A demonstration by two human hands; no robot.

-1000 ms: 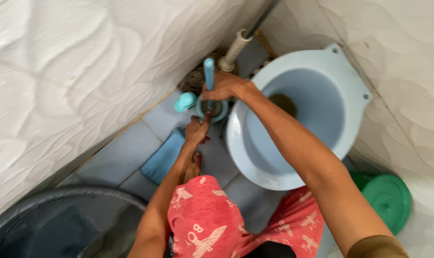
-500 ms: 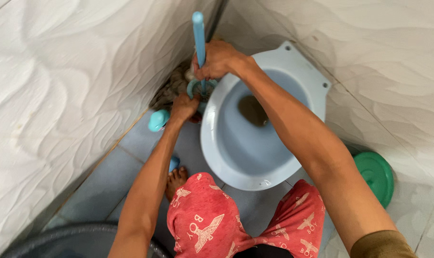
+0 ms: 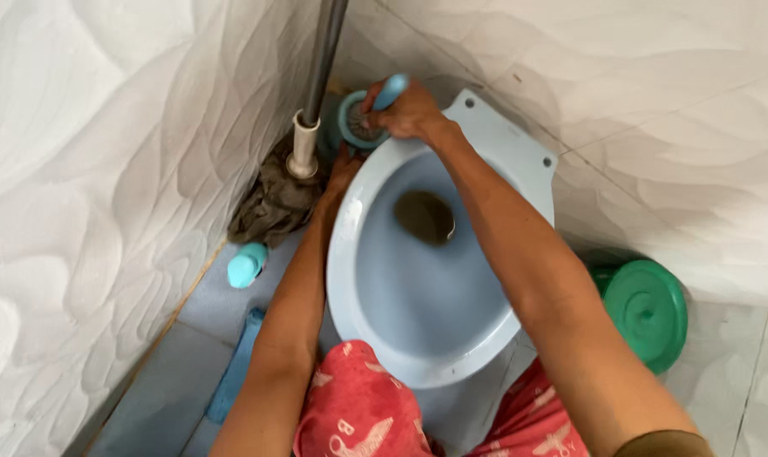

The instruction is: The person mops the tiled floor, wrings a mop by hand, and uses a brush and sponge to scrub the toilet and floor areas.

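My right hand (image 3: 407, 112) is closed around the blue handle of a toilet brush (image 3: 391, 90). The brush sits in a round teal holder (image 3: 352, 123) in the corner behind a light blue toilet bowl (image 3: 375, 330). My left hand (image 3: 342, 172) reaches along the bowl's left rim and touches the underside of the holder. Its fingers are hidden, so its grip cannot be made out. Dark water lies in the bowl's drain.
A grey mop (image 3: 273, 206) with a metal pole (image 3: 325, 51) leans in the corner to the left of the holder. A teal bottle (image 3: 247, 265) and a blue cloth (image 3: 235, 373) lie on the floor tiles. A green round lid (image 3: 651, 310) sits at the right.
The view has swung towards the corner, so the mop pole shows. The brush handle has tipped from upright to leaning right, and both hands stay at the holder.
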